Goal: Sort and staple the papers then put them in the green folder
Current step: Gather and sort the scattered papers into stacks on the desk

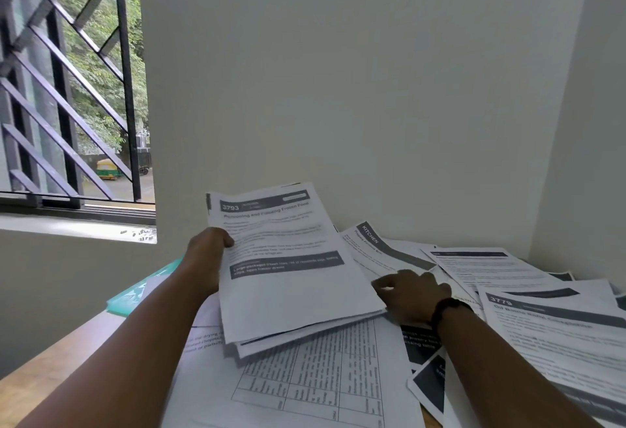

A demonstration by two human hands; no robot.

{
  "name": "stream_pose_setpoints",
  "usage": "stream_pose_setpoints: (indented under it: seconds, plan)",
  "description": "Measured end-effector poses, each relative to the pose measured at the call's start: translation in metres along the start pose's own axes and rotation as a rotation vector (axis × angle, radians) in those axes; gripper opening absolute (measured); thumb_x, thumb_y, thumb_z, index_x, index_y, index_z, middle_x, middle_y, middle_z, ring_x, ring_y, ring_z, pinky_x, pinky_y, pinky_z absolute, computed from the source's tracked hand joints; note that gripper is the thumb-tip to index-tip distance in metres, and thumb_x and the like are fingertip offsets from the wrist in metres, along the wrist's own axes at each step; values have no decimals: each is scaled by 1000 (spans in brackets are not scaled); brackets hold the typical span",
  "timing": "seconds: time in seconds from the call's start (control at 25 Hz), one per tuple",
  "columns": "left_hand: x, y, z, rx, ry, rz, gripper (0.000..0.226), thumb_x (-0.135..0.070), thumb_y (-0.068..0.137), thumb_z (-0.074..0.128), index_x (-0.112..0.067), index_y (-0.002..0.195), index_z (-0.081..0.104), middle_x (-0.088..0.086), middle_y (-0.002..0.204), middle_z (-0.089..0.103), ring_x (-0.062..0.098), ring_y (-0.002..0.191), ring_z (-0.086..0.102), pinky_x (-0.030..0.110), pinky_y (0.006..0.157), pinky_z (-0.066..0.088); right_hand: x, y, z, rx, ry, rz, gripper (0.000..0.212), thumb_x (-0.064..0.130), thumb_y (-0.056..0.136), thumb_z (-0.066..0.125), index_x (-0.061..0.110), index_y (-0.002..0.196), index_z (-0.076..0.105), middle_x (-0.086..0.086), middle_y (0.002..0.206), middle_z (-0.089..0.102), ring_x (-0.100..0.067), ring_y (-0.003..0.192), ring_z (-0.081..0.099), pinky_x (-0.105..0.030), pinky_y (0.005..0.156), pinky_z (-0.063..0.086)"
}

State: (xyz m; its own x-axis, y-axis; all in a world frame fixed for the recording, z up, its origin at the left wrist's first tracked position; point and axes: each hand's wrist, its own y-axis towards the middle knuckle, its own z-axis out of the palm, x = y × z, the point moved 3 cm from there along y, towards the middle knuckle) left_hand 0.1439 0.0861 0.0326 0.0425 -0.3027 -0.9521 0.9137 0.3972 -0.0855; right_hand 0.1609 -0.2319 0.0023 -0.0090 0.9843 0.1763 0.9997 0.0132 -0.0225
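Sorting under way: beyond the left forearm the green folder (145, 287) lies on the table (50, 360), nothing seen filed; the left hand (208, 255) pinches a raised stack (288, 275) by its edge, thumb on top. The right hand (415, 295), fingers loosely bent, rests on loose sheets (508, 292) just beside; whether it grips one is unclear. No stapler shows, so stapling and filing appear still ahead, with scattered sheets covering the table.

Soft daylight is coming in through the barred window (71, 89) on the left, leaving the wall (338, 72) evenly and dimly lit. Wide-angle distortion is bending the window bars at the edge. Print on the papers (281, 258) is looking slightly blurred.
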Motion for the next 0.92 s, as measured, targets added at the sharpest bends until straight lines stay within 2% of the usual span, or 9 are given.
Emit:
stream_pose_setpoints:
  seconds: [0.08,0.16,0.2,0.28,0.32,0.4,0.64,0.8,0.92]
  plan:
    - [2,5,-2,76,-38,-50,31,-3,83,47,-11,111,58,18,103,69,38,90,68,49,80,57,-1,2,-2,-32,56,10,47,73,82,33,37,76,62,6,96,61,-29,115,52,-47,101,37]
    - [6,4,2,134,40,-72,32,-7,86,56,-6,118,58,22,107,70,40,94,69,52,87,55,-5,4,-5,-105,114,25,59,82,71,38,24,61,50,2,79,59,-29,100,61,-44,90,47]
    - [8,2,5,158,108,-69,29,-5,88,59,-3,117,58,23,105,71,39,92,70,51,85,55,-8,6,-5,-123,106,55,66,87,62,40,23,69,51,-1,86,62,-30,99,61,-42,88,48]
    - [13,-1,9,177,253,-80,24,0,89,60,-3,112,57,23,101,71,38,87,71,48,78,58,-11,1,-6,-170,77,154,98,96,44,42,21,105,54,-8,114,62,-30,109,56,-40,90,48]
    - [15,-1,9,175,314,-92,23,1,89,59,-5,111,55,23,101,71,38,86,71,48,76,58,-11,-3,-6,-162,58,199,115,97,42,45,17,124,47,-10,125,57,-31,116,52,-39,93,46]
    - [16,1,8,157,411,-117,22,2,90,57,-7,110,53,23,100,70,39,85,71,50,79,58,-9,-8,-5,-120,49,257,126,94,47,52,13,142,31,-13,137,49,-33,127,44,-39,99,42]
    - [21,1,9,105,609,-142,19,4,87,52,-7,102,53,22,102,68,40,91,68,52,89,54,-12,5,-5,-87,247,308,122,68,56,76,7,145,20,-19,143,40,-37,131,38,-44,105,36]
    - [24,3,9,125,674,-141,24,2,86,53,-7,108,54,20,102,68,39,91,68,50,89,55,-13,11,-4,-61,247,364,124,66,55,79,6,145,19,-18,145,36,-36,132,36,-44,106,35]
    - [25,4,9,123,684,-117,22,2,86,53,-5,106,56,20,103,67,39,92,67,50,91,54,-15,20,1,-6,285,376,139,75,29,74,5,140,26,-15,135,48,-34,127,42,-44,103,37]
